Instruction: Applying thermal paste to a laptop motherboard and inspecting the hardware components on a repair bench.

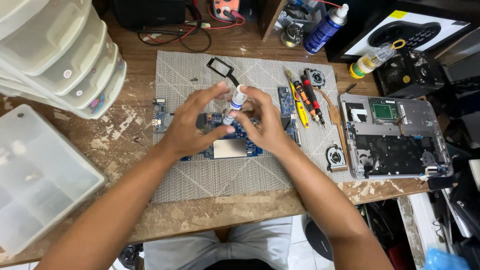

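- Head view: both hands meet over the middle of a grey woven mat (200,175) that lies on the worn wooden desk (125,145).
- The left hand (192,125) and the right hand (265,125) share a small white syringe-like tube (236,102) with a blue band; it stands tilted, its upper end toward the top of the picture and its lower tip pointing down at the board.
- Grip: the right hand's thumb and fingertips are pinched on the tube's lower part; the left hand's thumb and forefinger close on it from the other side (which of the two carries the weight I cannot tell).
- Just under the tube lies a blue circuit board (227,145) with a pale square plate on its near half; the tube's tip hovers close above the board's middle, and whether it touches is hidden by the fingers.
- My judgement on doing this well: keep the heels of both hands resting on the mat for steadiness, hold the tip just over the chip, and press out only a small amount so that none spreads onto the parts around it.
- To the right on the mat lie screwdrivers (306,97) with red, orange and yellow handles, two small fans (336,157), and an opened laptop shell (395,135).
- At the left stand clear plastic drawers (60,55) and a flat clear organiser box (35,175); a blue spray can (325,27) stands at the back.
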